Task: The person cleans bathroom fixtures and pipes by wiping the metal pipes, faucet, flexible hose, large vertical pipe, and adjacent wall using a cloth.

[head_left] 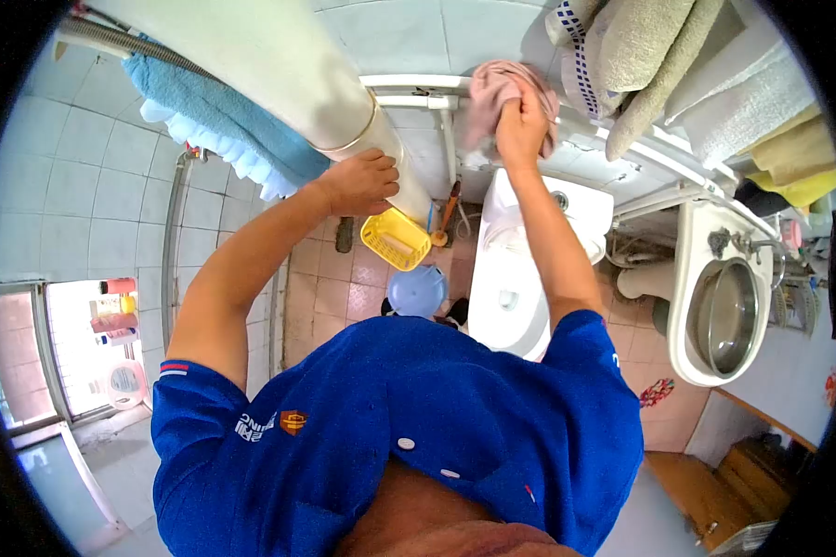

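Note:
My right hand (522, 125) is closed on a bunched pink cloth (494, 91), which lies against the white rail (418, 82) along the tiled wall. Part of the cloth hangs blurred to the left of the fingers. My left hand (360, 181) rests against the thick white pipe (344, 111), its fingers bent round the pipe's side and holding no object that I can see. Just under that hand is a yellow plastic basket (395, 239).
A white toilet (515, 269) stands below my right arm, and a sink (697, 343) with a metal basin (726, 316) is at the right. Towels (655, 56) hang upper right, a blue towel (223, 111) upper left. A blue stool (418, 291) is on the floor.

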{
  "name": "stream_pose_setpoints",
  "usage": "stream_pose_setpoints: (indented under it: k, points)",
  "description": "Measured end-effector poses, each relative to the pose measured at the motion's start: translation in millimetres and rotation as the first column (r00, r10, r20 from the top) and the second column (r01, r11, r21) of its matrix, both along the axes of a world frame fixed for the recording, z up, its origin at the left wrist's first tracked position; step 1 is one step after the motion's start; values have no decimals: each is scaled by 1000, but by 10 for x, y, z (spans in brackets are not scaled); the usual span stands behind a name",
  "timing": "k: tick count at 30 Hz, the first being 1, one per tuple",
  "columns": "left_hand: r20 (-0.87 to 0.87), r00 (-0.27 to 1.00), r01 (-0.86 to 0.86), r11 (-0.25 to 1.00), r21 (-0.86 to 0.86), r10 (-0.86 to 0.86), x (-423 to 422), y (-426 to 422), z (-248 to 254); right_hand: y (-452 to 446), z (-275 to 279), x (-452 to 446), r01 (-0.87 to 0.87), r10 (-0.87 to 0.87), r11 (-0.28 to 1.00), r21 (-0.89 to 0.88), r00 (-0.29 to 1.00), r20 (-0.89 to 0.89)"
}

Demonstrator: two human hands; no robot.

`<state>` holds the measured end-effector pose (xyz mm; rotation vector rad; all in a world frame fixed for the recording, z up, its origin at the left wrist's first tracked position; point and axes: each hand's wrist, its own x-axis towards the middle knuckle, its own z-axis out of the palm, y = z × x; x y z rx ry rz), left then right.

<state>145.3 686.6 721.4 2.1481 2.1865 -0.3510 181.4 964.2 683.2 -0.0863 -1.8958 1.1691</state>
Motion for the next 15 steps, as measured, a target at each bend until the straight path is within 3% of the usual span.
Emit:
stream_pose_setpoints:
  k: [1,2,3,5,6,8,9,10,11,12,13,15]
  points:
    - [6,1000,1,1000,-2,-1,-15,1,-26,-114,23,3,-79,73,910,-406,997,-32]
    - [11,1000,11,1000,20,-12,-15,-10,-48,-235,32,-10,-147,124,656,-740,989,-87]
    - [10,1000,22,999,43,-22,-21,-7,-53,-345,-53,-65,-143,123,655,-742,989,-82]
    - [6,1000,21,998,58,-21,-25,5,-47,-601,-415,-273,-311,344,410,-858,923,-170]
    - [2,1000,18,997,73,-18,-14,-2,-40,-726,-662,-444,-357,408,602,-715,907,-109]
    - [21,1000,14,995,99,-16,-31,-15,-60,-918,-724,-708,-402,454,747,-530,890,-36]
    - [41,999,8,991,131,-13,-21,-21,-66,-989,-534,-799,-505,514,827,-249,857,-29]
    - [43,999,3,992,126,-8,1,-21,-76,-1021,-355,-851,-568,569,821,53,823,-4]
    - [56,998,-34,998,57,31,18,0,-57,-1005,-261,-870,-570,571,820,49,821,-7]
    - [63,995,-70,997,-11,71,9,4,-32,-972,-191,-874,-634,627,773,4,765,148]
    - [61,995,-75,997,-14,75,-11,-10,-15,-959,-159,-899,-687,668,724,-52,682,298]
    - [10,999,-35,996,83,35,9,-29,-36,-946,-178,-1027,-714,687,699,-38,655,315]
